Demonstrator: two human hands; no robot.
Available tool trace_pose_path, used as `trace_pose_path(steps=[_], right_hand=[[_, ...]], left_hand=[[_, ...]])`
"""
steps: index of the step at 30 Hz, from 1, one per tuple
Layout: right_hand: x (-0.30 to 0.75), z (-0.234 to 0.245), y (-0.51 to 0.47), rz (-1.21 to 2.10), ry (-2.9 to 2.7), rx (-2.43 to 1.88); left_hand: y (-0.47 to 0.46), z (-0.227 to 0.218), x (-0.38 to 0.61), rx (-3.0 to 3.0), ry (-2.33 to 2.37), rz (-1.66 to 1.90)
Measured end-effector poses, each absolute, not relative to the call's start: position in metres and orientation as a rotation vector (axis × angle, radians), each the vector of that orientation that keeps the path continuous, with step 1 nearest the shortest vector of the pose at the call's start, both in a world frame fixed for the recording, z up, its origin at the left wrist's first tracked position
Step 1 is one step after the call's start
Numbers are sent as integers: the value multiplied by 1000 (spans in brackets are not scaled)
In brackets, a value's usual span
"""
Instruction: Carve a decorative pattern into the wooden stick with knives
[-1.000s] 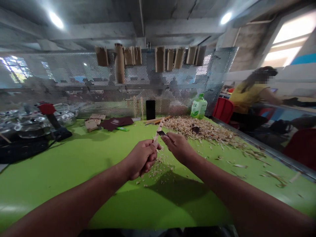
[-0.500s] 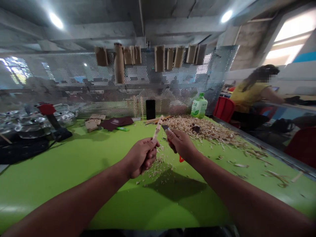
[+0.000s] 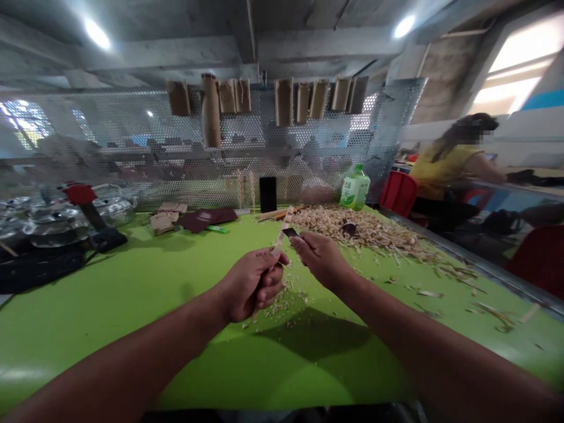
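My left hand (image 3: 256, 283) is closed around a pale, slender wooden stick (image 3: 285, 226) with notches along its upper part, tilted up and away from me. My right hand (image 3: 321, 255) grips a small carving knife (image 3: 291, 232), its dark flat blade at the stick just above my left fingers. Whether the blade touches the wood I cannot tell. The knife's handle is mostly hidden in my fist. Small wood chips (image 3: 288, 299) are scattered on the green tabletop (image 3: 185, 329) below both hands.
A heap of wood shavings (image 3: 374, 229) spreads at the back right, before a green bottle (image 3: 355, 188). A black phone (image 3: 268, 194) stands against the perforated screen. Brown sandpaper sheets (image 3: 207, 220) and metal kettles (image 3: 55, 223) are at left. A person in yellow (image 3: 452, 167) sits at right.
The knife blade has moved left onto or against the stick, and its dark flat side now shows more. My left hand has shifted slightly downward.
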State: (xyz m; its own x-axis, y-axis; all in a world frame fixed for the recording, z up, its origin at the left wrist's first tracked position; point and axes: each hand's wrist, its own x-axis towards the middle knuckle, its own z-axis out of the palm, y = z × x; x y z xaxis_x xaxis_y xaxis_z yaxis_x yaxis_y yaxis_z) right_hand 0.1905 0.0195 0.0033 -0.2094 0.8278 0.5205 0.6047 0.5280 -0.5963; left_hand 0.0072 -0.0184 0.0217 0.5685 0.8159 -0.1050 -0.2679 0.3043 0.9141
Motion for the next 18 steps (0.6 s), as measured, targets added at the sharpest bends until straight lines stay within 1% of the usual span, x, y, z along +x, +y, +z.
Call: trace_pose_path(steps=[5,15,18], right_hand=[[190,3,22,395,-1950,-1158],[186,9,14,250,-2024,-1254],[184,9,15,306,-2028,-1251]], left_hand=[[-20,23,7,1009,661,768],[-20,14,12,1183,773,798],[-21,14,13,1234,831,808]])
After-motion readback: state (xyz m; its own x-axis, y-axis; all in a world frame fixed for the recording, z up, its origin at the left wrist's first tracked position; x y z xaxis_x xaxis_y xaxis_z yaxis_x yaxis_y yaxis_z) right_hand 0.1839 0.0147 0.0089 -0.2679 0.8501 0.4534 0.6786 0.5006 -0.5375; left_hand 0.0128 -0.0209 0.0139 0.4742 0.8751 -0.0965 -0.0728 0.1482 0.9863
